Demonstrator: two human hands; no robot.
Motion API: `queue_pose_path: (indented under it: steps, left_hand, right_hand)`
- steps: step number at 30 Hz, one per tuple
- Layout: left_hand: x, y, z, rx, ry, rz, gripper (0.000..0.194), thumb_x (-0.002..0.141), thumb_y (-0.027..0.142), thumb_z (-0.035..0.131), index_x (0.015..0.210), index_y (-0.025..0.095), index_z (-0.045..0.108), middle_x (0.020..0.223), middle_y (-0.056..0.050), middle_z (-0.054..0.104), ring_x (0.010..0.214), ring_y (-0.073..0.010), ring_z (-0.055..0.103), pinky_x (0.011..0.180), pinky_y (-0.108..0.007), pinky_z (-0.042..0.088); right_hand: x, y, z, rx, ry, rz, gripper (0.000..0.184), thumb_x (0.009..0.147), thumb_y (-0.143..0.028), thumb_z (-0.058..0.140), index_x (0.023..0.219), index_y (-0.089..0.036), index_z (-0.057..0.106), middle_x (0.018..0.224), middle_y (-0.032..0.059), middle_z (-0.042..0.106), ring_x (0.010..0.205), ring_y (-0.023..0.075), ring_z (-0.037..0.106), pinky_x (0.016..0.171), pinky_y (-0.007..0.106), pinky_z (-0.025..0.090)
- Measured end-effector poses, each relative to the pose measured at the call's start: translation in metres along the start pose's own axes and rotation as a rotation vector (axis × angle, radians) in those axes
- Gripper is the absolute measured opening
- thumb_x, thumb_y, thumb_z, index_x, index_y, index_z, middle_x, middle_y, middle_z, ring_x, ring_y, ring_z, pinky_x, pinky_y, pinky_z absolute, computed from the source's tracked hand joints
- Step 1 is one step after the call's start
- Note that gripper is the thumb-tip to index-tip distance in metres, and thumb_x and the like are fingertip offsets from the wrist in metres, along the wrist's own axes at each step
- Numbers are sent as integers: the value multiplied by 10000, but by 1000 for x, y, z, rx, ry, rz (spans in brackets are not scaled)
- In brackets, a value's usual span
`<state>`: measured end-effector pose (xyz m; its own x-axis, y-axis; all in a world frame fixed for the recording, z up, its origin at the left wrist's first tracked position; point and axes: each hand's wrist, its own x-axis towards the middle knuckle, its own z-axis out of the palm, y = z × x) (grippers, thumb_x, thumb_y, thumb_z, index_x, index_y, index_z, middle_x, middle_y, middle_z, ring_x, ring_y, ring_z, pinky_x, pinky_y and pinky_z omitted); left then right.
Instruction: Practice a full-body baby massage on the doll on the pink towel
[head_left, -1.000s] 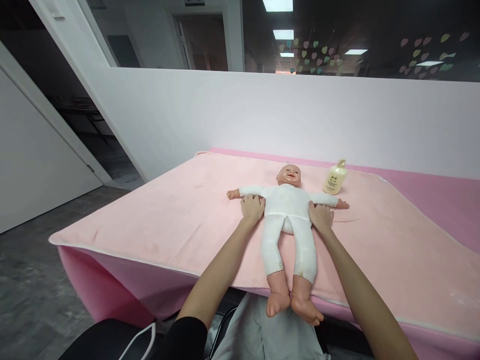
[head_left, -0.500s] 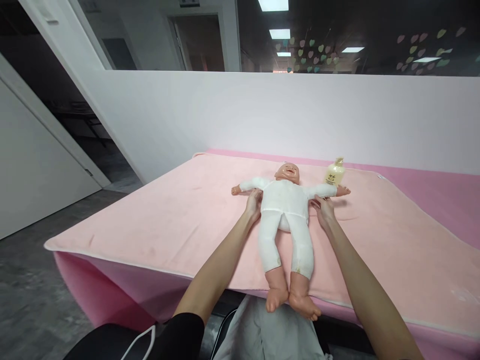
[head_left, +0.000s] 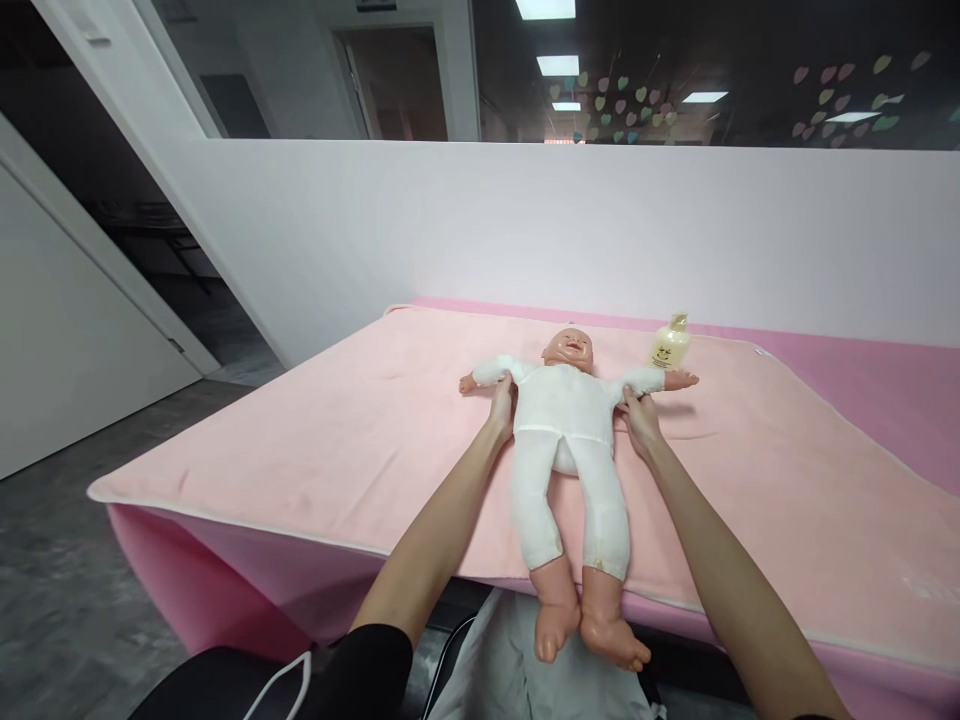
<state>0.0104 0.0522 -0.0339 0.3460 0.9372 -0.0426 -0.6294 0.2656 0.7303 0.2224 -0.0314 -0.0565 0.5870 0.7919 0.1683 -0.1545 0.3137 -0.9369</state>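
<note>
A baby doll (head_left: 564, 402) with a white cloth body lies on its back, head away from me and arms stretched out sideways. Its bare feet hang past the near edge of the table. My left hand (head_left: 502, 408) is closed at the doll's arm on the left, close to the armpit; part of the fingers is hidden behind the arm. On the other side my right hand (head_left: 642, 420) grips the other upper arm, thumb in front. Just behind the doll's right-hand arm stands a pale yellow pump bottle (head_left: 670, 344).
A pink blanket (head_left: 315, 440) covers the table, over a darker pink cloth (head_left: 862, 390). Behind it rises a white wall (head_left: 525, 230) with a window above. A white door (head_left: 82, 330) and grey floor are at the left.
The doll has shifted slightly toward me and to the left, its feet lower past the edge. Both hands have moved a little with it and sit closer on its arms.
</note>
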Motion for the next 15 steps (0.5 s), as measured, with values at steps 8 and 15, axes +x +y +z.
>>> queue_pose_path:
  steps: [8,15]
  left_hand:
    - [3,-2,-7,607,150,281,277,805,270,518,1064,172,510,1103,-91,595,1068,-216,519,875,-291,394]
    - [-3,8,-8,1271,104,282,284,716,207,527,987,252,601,756,-46,643,892,-305,581,877,-405,342]
  right_hand:
    - [-1,-1,6,-911,-56,-92,369,846,-444,332,913,-155,550,910,121,623,862,240,558,763,314,406]
    - [3,-4,9,-1176,-137,23,483,887,-419,233,972,-110,594,910,172,629,861,272,582,741,326,397]
